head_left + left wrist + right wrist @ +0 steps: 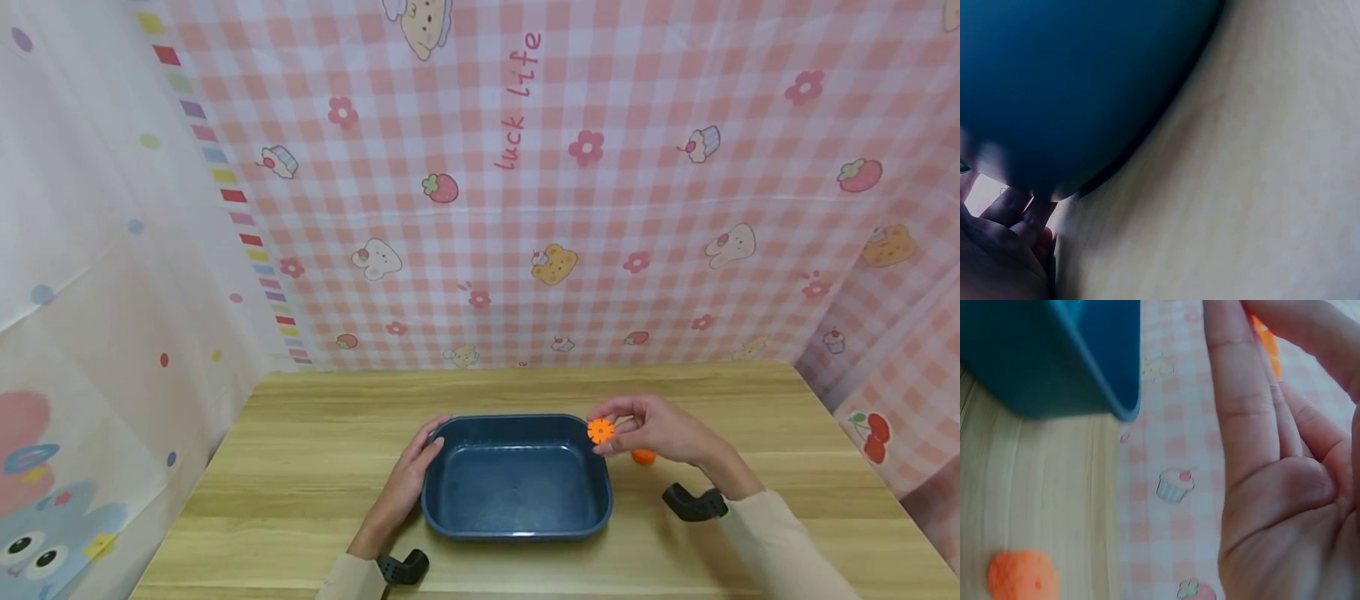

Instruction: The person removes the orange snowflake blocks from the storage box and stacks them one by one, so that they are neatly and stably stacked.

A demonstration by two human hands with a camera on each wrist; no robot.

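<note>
A dark blue rectangular basin (517, 534) sits on the wooden table. My left hand (408, 475) grips its left side near the far corner, with the thumb at the rim; in the left wrist view the fingers (1010, 206) lie against the outer wall. Held up by the far right corner of the basin is a round orange notched disc (601, 431), pinched between the thumb and fingers of my right hand (660, 429). A second orange piece (642, 456) lies on the table below that hand, partly covered by it; the right wrist view shows this orange piece (1022, 575) with a bumpy edge.
The wooden table (315, 467) runs back to a pink checked cloth (480, 208) hung behind it. White cloth (112, 250) hangs at the left. A black wrist mount (693, 502) is strapped to the right wrist, another black mount (405, 568) to the left.
</note>
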